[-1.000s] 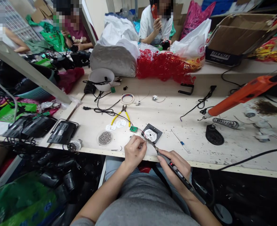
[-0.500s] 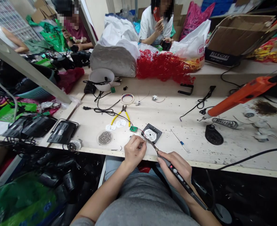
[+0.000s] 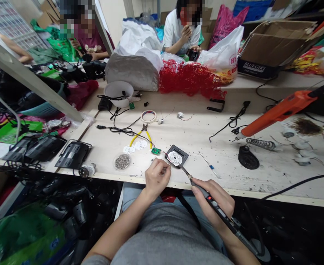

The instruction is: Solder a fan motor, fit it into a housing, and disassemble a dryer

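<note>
The right hand (image 3: 210, 198) grips a soldering iron (image 3: 228, 221), tip just beside a white disc (image 3: 175, 158) in a black holder (image 3: 181, 150). The left hand (image 3: 157, 176) is curled, its grip hidden. A far-right box (image 3: 257, 69) reads BLUE GIRL.

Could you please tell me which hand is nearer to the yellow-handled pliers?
Left. The left hand sits below and to the right of the yellow-handled pliers, apart from them; the right hand, gripping a soldering iron, lies farther right.
</note>
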